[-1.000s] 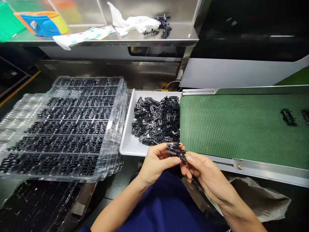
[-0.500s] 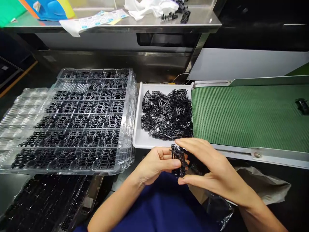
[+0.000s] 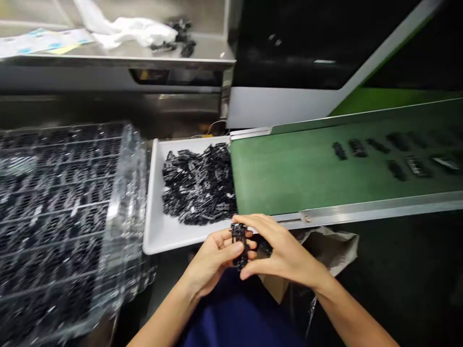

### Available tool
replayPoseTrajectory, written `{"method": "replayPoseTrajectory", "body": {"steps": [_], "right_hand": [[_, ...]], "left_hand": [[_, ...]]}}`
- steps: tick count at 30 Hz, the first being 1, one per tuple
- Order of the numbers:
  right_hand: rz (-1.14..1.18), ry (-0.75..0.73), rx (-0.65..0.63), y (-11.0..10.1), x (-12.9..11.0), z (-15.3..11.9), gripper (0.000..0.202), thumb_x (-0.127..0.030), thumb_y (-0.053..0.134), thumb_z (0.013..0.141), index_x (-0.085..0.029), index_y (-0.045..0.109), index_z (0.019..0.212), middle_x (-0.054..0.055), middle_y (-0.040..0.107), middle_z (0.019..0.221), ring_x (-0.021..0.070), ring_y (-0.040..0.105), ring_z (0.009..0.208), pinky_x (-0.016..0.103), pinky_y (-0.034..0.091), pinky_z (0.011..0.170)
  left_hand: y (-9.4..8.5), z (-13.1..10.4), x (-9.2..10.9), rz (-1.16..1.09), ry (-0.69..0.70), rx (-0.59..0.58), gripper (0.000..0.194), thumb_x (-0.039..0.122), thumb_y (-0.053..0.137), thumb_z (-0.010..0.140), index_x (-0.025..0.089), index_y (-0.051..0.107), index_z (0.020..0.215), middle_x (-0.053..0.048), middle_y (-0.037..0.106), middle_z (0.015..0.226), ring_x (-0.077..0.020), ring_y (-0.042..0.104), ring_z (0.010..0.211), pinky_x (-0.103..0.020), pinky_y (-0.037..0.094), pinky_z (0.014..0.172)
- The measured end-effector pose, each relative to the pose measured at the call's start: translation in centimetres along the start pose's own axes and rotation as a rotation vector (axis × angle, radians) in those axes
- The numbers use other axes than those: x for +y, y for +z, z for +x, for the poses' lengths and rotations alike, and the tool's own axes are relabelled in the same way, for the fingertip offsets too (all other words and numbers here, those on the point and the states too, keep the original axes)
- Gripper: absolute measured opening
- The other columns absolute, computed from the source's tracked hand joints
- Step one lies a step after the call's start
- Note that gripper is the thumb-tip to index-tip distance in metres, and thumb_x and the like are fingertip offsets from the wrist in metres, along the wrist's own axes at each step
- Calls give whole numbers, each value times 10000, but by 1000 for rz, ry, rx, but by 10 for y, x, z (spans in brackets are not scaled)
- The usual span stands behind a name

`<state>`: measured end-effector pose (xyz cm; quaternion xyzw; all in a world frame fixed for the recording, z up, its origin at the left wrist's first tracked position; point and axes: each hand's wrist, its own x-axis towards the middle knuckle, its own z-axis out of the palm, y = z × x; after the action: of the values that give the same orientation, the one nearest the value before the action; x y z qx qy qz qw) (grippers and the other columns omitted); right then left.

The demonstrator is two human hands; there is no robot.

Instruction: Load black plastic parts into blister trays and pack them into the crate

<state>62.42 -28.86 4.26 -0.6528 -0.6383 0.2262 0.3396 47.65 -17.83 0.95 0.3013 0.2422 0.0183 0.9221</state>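
My left hand [image 3: 210,260] pinches a small bundle of black slatted plastic parts [image 3: 239,233] between its thumb and fingers. The bundle stands on end, just in front of the white tray's near edge. My right hand [image 3: 284,248] frames the same bundle, index finger at its top end and thumb at its bottom end. A heap of similar black plastic parts [image 3: 198,188] fills much of the white tray [image 3: 155,226]. How many parts are in the bundle I cannot tell.
Right of the tray runs a green conveyor belt [image 3: 282,178] carrying several black parts [image 3: 358,148]. Stacked clear compartment trays [image 3: 119,202], blurred, hold black parts at left. A metal shelf [image 3: 206,46] with a white cloth [image 3: 133,31] crosses the back. Crumpled paper [image 3: 336,248] lies below the belt.
The view has swung right, so more of the belt and its row of black parts shows. Both hands keep the bundle in nearly the same hold.
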Motion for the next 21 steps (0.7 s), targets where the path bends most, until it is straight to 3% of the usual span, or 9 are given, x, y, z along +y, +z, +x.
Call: {"method": "replayPoseTrajectory", "body": {"steps": [3,5,7,10,12,14,16,19,21], "right_hand": [[-57,156,32,-48,39,3,618,-511,762,740,-262,602,1282,58,682,1231,219,642,1094,350,505,954],[-292,450,258,-95,78,7,329,-468,639,864,-252,688,1107,53,720,1123,198,678,966,328,526,866],[-597,768,512,-145,122,9,289,-399,592,895,-190,679,1075,141,696,1136,270,661,997,413,506,850],[-677,906,578,-205,175,6,265,-258,685,796,-118,665,1021,213,692,1052,339,653,975,462,493,803],[-676,904,562,-225,189,0,205,-200,717,743,-138,674,933,159,716,927,313,672,897,422,503,765],[-682,849,554,-225,181,-6,183,-184,708,748,-164,672,926,112,722,908,272,676,872,383,507,770],[-685,712,570,-205,151,-13,214,-217,702,772,-186,664,980,80,719,946,235,674,860,352,511,787],[-604,351,658,-151,86,-23,195,-301,670,830,-221,669,1008,51,718,907,213,682,813,339,533,763],[-398,235,653,-111,44,-30,139,-329,626,881,-241,672,977,39,733,858,195,703,749,322,557,727]], "left_hand": [[25,21,0,11,-16,-23,348,334,872,661,165,757,943,-59,753,844,-117,693,694,-193,544,663],[41,33,1,21,-12,-43,332,322,879,652,168,760,920,-49,750,831,-118,696,708,-198,550,694],[55,42,2,30,1,-55,344,321,892,629,169,762,909,-45,750,830,-125,700,723,-204,554,710],[68,54,3,30,20,-46,362,326,899,613,172,767,912,-51,755,842,-133,703,726,-206,556,717],[71,61,2,15,35,-28,354,321,894,621,174,768,918,-58,759,867,-144,706,751,-214,558,731],[72,67,0,-13,65,9,346,308,887,633,174,766,928,-66,761,900,-157,707,787,-228,560,756],[72,71,-1,-55,107,52,353,294,887,636,167,758,939,-77,762,935,-166,709,819,-243,558,785],[72,71,-2,-120,171,86,365,286,883,646,156,743,957,-87,759,974,-168,713,845,-254,552,807],[70,66,-1,-146,222,85,375,290,881,651,158,735,970,-82,758,981,-169,714,853,-262,548,819]]}}
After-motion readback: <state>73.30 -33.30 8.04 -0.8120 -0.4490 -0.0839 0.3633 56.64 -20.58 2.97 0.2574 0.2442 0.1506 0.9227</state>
